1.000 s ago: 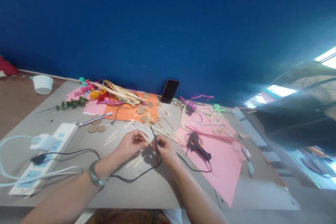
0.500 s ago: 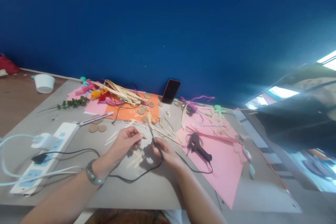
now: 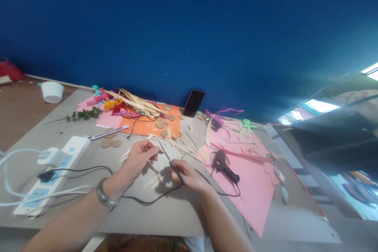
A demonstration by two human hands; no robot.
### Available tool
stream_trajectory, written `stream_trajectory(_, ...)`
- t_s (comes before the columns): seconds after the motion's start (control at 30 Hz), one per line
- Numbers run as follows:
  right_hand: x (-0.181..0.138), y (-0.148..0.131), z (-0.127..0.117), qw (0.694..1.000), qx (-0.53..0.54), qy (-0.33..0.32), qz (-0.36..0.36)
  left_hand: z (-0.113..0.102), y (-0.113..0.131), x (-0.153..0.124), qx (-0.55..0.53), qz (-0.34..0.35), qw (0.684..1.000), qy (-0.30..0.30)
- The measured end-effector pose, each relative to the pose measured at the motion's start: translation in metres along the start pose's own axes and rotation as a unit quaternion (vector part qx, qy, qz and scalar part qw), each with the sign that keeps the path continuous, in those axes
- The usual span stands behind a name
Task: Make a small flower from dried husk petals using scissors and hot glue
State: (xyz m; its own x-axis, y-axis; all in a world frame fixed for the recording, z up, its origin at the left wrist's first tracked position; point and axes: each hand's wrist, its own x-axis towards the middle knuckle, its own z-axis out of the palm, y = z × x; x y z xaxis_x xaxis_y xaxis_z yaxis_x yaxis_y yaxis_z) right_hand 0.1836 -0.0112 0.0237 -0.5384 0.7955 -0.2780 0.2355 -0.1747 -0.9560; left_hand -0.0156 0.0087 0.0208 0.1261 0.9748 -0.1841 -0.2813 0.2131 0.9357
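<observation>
My left hand (image 3: 141,158) is closed in a pinch on a thin pale straw strip (image 3: 156,147) above the grey table (image 3: 177,212). My right hand (image 3: 189,174) grips black-handled scissors (image 3: 170,162), whose blades point up and left toward the strip. Cut pale straw pieces (image 3: 152,181) lie on the table under both hands. A green bangle (image 3: 103,197) sits on my left wrist.
A black glue gun (image 3: 223,163) lies on pink paper (image 3: 251,189) at the right, its cord looping under my arms. A white power strip (image 3: 50,173) is at left. Straw, wooden discs and pipe cleaners crowd the orange sheet (image 3: 147,126). A phone (image 3: 193,102) leans on the blue wall.
My hands have drawn slightly apart. The right hand has dropped lower with the scissors, whose blades now tilt further left. The left hand keeps its pinch.
</observation>
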Motion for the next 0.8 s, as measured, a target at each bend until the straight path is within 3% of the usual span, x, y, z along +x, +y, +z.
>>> stream_trajectory(0.8,0.000,-0.008,0.002,1.000,-0.008,0.020,0.023,-0.001,-0.003,0.001,-0.023,-0.010,1.000,-0.003)
